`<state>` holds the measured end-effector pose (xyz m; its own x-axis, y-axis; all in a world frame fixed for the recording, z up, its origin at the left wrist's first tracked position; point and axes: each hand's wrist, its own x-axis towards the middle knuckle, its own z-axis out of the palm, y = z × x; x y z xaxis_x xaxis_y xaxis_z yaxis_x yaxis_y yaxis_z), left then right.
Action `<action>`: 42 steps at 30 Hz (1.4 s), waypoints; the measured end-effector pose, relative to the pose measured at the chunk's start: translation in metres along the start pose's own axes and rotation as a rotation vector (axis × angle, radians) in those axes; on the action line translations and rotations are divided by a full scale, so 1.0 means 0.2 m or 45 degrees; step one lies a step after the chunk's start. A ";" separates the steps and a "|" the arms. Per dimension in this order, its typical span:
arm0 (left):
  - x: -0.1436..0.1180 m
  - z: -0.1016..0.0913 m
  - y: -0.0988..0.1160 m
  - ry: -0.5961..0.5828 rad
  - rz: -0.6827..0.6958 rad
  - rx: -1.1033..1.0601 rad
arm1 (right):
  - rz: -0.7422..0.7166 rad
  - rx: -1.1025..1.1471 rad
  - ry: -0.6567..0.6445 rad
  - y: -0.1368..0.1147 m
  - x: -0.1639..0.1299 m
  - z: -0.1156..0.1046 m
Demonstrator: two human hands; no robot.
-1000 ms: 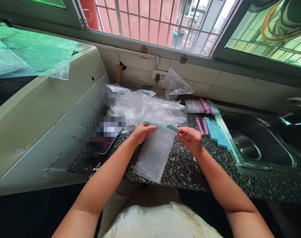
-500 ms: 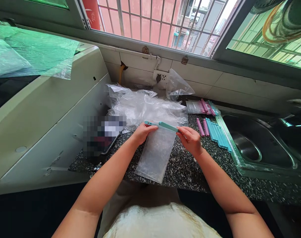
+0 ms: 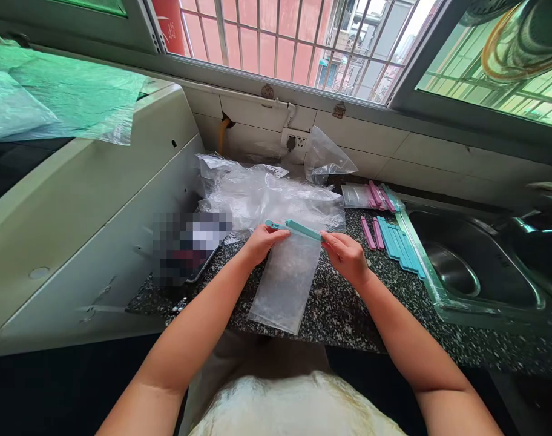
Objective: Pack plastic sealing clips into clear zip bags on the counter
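Observation:
My left hand (image 3: 260,243) is closed on the top edge of a clear flat plastic bag (image 3: 282,290), the thumb pressing on its upper left corner. A teal clip end with a small hole (image 3: 272,224) shows at those fingertips. Pinched by its right end in my right hand (image 3: 348,254), a slim teal bag clip (image 3: 305,230) slants across the bag's opening. The bag hangs down over the speckled counter. I cannot tell whether the clip is inside the bag's mouth or in front of it.
Loose clear bags (image 3: 267,194) are heaped behind my hands. Teal clips (image 3: 399,245) and two pink clips (image 3: 373,233) lie to the right, beside a sink (image 3: 462,266). Behind them is a bag with pink and teal clips (image 3: 380,197). A phone-like device (image 3: 203,248), partly pixelated, lies left.
My right hand has moved slightly left, bringing the teal clip nearer to my left fingertips. My left hand and the bag have barely moved.

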<state>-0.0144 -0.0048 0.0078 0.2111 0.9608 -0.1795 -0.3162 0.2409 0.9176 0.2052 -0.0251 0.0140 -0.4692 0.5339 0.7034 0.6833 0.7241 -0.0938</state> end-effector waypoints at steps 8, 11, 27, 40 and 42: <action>0.00 0.00 -0.01 -0.021 0.062 0.005 | -0.002 -0.039 -0.042 0.00 -0.01 0.02; 0.01 0.00 -0.01 -0.016 0.077 0.034 | -0.036 -0.076 -0.041 0.00 -0.01 0.02; 0.01 0.00 -0.02 -0.012 0.091 0.102 | -0.125 -0.263 -0.097 -0.01 -0.01 0.04; 0.00 0.00 0.00 -0.074 0.150 0.212 | -0.085 -0.293 -0.183 -0.01 -0.02 0.05; 0.00 0.00 0.00 -0.078 0.148 0.191 | -0.076 -0.292 -0.206 -0.01 -0.02 0.05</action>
<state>-0.0137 -0.0038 0.0084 0.2388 0.9697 -0.0512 -0.2014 0.1011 0.9743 0.1999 -0.0241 0.0046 -0.5830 0.5695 0.5795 0.7519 0.6484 0.1192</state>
